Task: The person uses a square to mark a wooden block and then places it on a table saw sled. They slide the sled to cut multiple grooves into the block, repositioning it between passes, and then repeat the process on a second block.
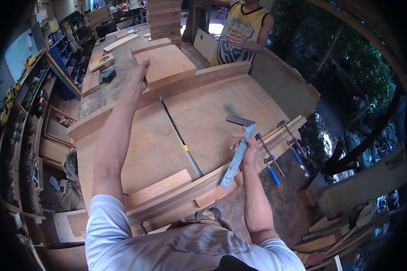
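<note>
1. Nearest, lower centre of frame: a loose wood strip lies on the slotted panel.
2. Right of centre: your right hand grasps an L-shaped square; blue-handled clamps sit near it, rightward.
3. Upper centre: your left hand grips the left edge of a wooden board.
4. Farther, top of frame: stacked boards; right of them, a person in yellow jersey.

Stacked wooden pieces and a person in a yellow jersey stand rearward; loaded shelving is left, foliage right.
</note>
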### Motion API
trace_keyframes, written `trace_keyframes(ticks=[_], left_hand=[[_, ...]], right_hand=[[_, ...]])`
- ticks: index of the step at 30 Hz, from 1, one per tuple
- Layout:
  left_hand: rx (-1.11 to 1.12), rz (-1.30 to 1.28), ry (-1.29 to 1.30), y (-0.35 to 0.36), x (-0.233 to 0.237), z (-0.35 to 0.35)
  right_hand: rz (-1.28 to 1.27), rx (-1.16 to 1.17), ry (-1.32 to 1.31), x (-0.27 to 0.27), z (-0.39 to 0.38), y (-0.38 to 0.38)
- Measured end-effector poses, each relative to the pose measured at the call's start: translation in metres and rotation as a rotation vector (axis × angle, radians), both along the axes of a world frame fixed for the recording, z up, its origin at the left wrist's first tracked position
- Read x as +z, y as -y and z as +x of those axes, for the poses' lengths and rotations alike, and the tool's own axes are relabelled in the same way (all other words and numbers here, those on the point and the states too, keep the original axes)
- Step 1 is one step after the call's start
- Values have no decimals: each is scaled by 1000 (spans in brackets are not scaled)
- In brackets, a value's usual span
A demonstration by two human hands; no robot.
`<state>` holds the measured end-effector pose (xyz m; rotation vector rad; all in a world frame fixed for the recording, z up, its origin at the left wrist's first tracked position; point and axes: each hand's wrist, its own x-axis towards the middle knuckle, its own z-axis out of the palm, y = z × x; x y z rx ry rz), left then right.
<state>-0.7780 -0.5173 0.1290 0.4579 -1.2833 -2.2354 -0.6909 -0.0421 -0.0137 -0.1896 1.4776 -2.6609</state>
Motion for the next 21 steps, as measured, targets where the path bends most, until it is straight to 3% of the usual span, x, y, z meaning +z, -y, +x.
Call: trace_keyframes(ticks=[6, 10, 14, 17, 21], left_hand=[[73, 134, -15, -79, 9, -25], [-40, 155, -37, -102, -3, -46], [-81, 139, -50, -117, -5, -72], [-97, 112, -37, -129, -8, -82], [-98, 112, -16, -153, -8, -94]], right_hand=[[-73, -34, 12, -3, -1, -1], [-38, -34, 61, 8, 8, 0], [-87, 54, 34, 55, 43, -26], [190, -10, 9, 124, 43, -66], [1095, -120, -363, 157, -46, -132]])
